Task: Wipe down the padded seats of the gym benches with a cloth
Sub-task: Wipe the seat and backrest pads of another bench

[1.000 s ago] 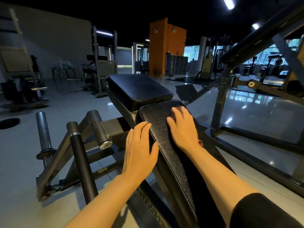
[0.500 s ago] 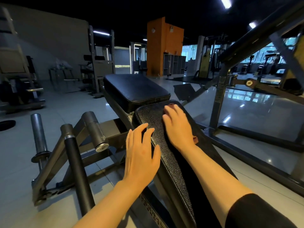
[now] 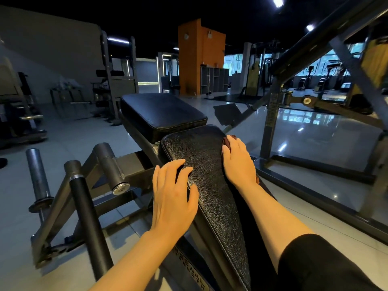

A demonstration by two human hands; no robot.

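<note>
Gym bench wipe-down, in progress: near pad being worked, far pad judged still waiting.

Right hand [image 3: 238,160] is lying flat, fingers straight, pressing a dark reddish cloth [image 3: 227,142], mostly hidden beneath it, against the right edge of the black pebbled-leather inclined pad [image 3: 207,185]. Left hand [image 3: 172,196] is resting loosely spread, holding nothing, on the pad's left edge. Black flat square seat pad [image 3: 161,112] is sitting just beyond, looking dry and untouched; no wet streaks are showing anywhere.
</note>
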